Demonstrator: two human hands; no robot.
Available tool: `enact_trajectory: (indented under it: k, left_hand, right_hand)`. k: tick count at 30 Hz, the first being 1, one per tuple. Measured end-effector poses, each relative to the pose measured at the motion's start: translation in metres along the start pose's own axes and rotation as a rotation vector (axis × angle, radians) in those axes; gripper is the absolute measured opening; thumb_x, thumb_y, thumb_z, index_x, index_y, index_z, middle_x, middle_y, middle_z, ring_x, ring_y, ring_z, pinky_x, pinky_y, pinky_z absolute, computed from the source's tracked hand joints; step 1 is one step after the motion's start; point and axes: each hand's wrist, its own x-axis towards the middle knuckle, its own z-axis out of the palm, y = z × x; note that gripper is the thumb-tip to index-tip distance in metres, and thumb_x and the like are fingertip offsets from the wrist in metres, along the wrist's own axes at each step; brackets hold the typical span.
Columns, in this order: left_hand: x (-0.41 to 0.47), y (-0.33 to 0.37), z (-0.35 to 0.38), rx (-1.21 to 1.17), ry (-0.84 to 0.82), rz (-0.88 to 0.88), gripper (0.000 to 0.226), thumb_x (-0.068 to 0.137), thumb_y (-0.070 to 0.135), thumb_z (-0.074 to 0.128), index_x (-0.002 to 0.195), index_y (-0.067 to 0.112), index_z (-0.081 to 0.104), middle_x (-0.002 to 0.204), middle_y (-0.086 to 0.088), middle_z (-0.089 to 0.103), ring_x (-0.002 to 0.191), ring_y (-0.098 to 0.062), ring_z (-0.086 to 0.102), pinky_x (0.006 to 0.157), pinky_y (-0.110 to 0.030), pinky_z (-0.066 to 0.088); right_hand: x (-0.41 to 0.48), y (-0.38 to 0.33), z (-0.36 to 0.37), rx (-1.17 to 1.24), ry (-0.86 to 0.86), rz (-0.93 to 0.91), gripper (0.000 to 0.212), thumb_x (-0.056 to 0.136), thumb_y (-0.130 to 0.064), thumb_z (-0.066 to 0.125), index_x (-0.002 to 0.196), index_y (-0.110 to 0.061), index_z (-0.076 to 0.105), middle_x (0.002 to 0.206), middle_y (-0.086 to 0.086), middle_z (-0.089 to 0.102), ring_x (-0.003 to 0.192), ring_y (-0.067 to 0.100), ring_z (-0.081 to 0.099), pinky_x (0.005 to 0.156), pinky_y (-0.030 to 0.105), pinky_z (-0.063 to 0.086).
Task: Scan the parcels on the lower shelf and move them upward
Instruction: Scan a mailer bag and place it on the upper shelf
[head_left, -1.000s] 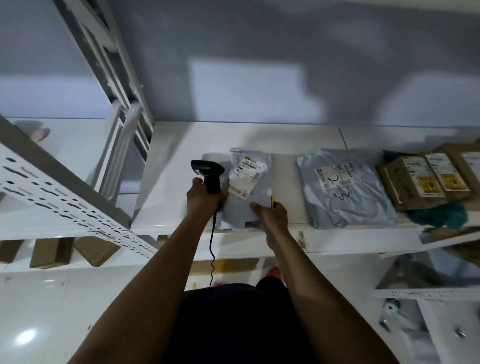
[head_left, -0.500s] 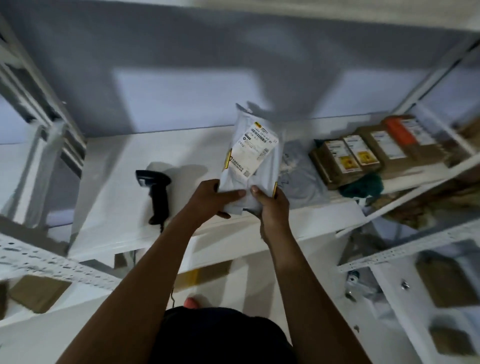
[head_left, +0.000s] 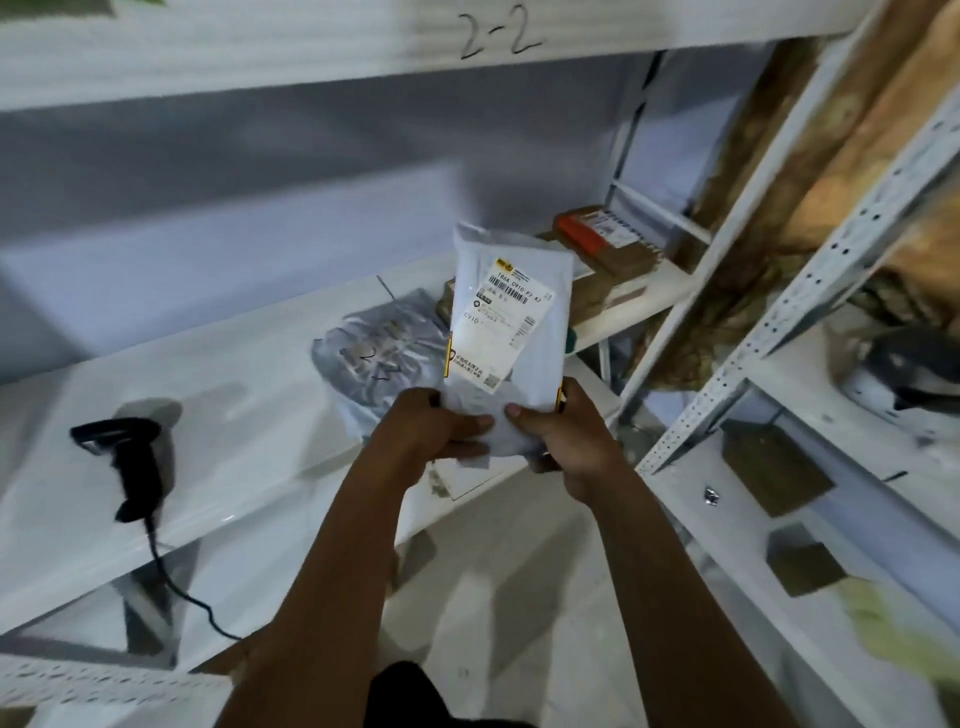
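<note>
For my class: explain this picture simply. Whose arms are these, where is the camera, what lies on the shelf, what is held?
No machine here: a person works bare-handed, and the camera sits on their head, so you see their own arms. The left hand and right hand together grip the bottom of a white parcel, upright, label facing the camera. On the white shelf lie a black corded scanner, a grey parcel and brown boxes. Above runs a shelf marked 2-2.
</note>
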Motion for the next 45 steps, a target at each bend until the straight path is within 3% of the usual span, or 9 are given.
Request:
enact_trajectory:
  k: [5,10,15,21,30,32,35,43,45]
  left_hand:
    - [0.004,-0.008,0.069,-0.131,0.017,0.133,0.03,0.082,-0.012,0.074,0.111,-0.006,0.071,0.1,-0.019,0.078,0.091,-0.033,0.077,0.077,-0.033,0.063]
    - [0.031,0.003,0.099,-0.154,0.073,0.18,0.045,0.076,-0.003,0.084,0.118,-0.004,0.07,0.108,-0.019,0.077,0.102,-0.038,0.074,0.094,-0.045,0.06]
    - [0.079,0.04,0.12,-0.106,0.136,0.246,0.043,0.074,0.001,0.087,0.114,0.0,0.074,0.103,-0.015,0.079,0.099,-0.034,0.075,0.091,-0.043,0.061]
    - [0.146,0.085,0.137,-0.055,0.114,0.202,0.068,0.054,0.03,0.102,0.113,0.01,0.075,0.105,-0.011,0.079,0.097,-0.032,0.077,0.092,-0.052,0.059]
    - [0.172,0.112,0.164,-0.065,0.169,0.238,0.058,0.064,0.022,0.098,0.114,0.007,0.073,0.109,-0.014,0.077,0.103,-0.036,0.074,0.093,-0.055,0.059]
    - [0.17,0.116,0.172,-0.066,0.202,0.259,0.049,0.069,0.014,0.094,0.112,0.007,0.073,0.106,-0.013,0.078,0.099,-0.034,0.076,0.083,-0.046,0.063]
    - [0.161,0.121,0.191,-0.034,0.346,0.289,0.043,0.071,0.014,0.092,0.11,0.01,0.074,0.099,-0.006,0.079,0.082,-0.018,0.078,0.063,-0.024,0.059]
    - [0.137,0.122,0.259,-0.101,0.574,0.355,0.039,0.069,0.011,0.092,0.105,0.003,0.077,0.094,-0.012,0.08,0.087,-0.031,0.078,0.076,-0.037,0.063]
    - [0.129,0.121,0.273,-0.097,0.64,0.355,0.04,0.068,0.013,0.093,0.103,0.003,0.077,0.091,-0.012,0.08,0.079,-0.027,0.078,0.068,-0.036,0.063]
  right_hand:
    - [0.002,-0.015,-0.059,0.098,0.012,-0.031,0.045,0.078,0.002,0.079,0.112,-0.024,0.065,0.113,0.008,0.073,0.099,0.035,0.073,0.08,0.057,0.061]
    - [0.028,-0.033,-0.094,0.191,0.015,0.006,0.05,0.074,0.002,0.082,0.12,-0.011,0.065,0.117,0.015,0.072,0.099,0.035,0.074,0.079,0.049,0.063]
    - [0.086,-0.066,-0.117,0.254,-0.016,-0.008,0.049,0.079,0.009,0.075,0.125,-0.003,0.064,0.117,0.019,0.073,0.102,0.041,0.072,0.081,0.051,0.061]
    - [0.139,-0.109,-0.146,0.252,-0.011,-0.069,0.056,0.079,0.008,0.076,0.13,-0.013,0.063,0.116,0.005,0.075,0.098,0.027,0.075,0.075,0.042,0.063]
    - [0.191,-0.128,-0.173,0.19,-0.07,-0.087,0.063,0.065,-0.006,0.087,0.125,-0.018,0.068,0.115,0.0,0.076,0.107,0.03,0.072,0.09,0.054,0.059]
    - [0.2,-0.132,-0.178,0.151,-0.105,-0.096,0.071,0.054,-0.015,0.09,0.122,-0.022,0.07,0.117,-0.001,0.076,0.11,0.029,0.071,0.096,0.055,0.056]
    - [0.209,-0.14,-0.19,0.154,-0.211,-0.099,0.058,0.067,-0.002,0.085,0.12,-0.02,0.07,0.116,0.003,0.076,0.106,0.03,0.072,0.088,0.052,0.06]
    - [0.218,-0.17,-0.235,0.111,-0.413,-0.049,0.043,0.073,0.008,0.081,0.108,-0.012,0.067,0.106,0.009,0.077,0.084,0.027,0.078,0.079,0.046,0.063]
    - [0.216,-0.172,-0.242,0.113,-0.453,-0.049,0.039,0.074,0.009,0.08,0.105,-0.01,0.067,0.102,0.01,0.078,0.08,0.027,0.078,0.077,0.044,0.062]
